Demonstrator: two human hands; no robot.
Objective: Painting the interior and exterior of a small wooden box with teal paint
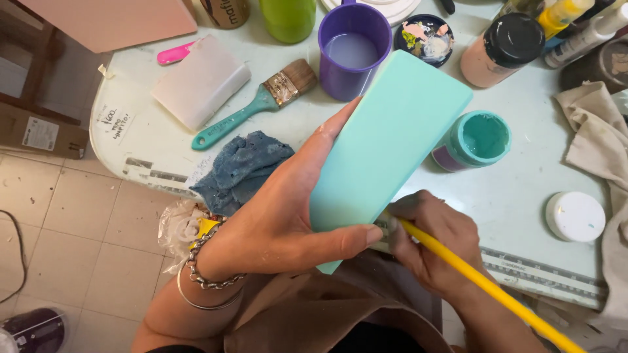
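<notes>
Left hand is gripping a mint-green rectangular board from its left edge, fingers running up along that side, thumb wrapping across the near bottom end; board is tilting up and away over the table edge, top corner sitting just in front of the purple cup. Right hand is pinching a yellow-handled brush with fingers curled tight, working it at the board's lower right edge; the bristle end is hiding behind the fingers, so can't tell whether it's touching the board. Handle is running down and right out of view. Open jar of teal paint is sitting just right of the board, its likely white lid lying well apart near the right side. Wide flat brush with a teal handle is lying left of the cup, next to a pale whitish block. Blue rag is bunching up at the table edge, just beside the left wrist, which is wearing a chain bracelet. Black-lidded jar of pinkish paint is standing at the back right, and a small dark dish with mixed paint blobs beside the cup. Beige cloth is draping at far right.
</notes>
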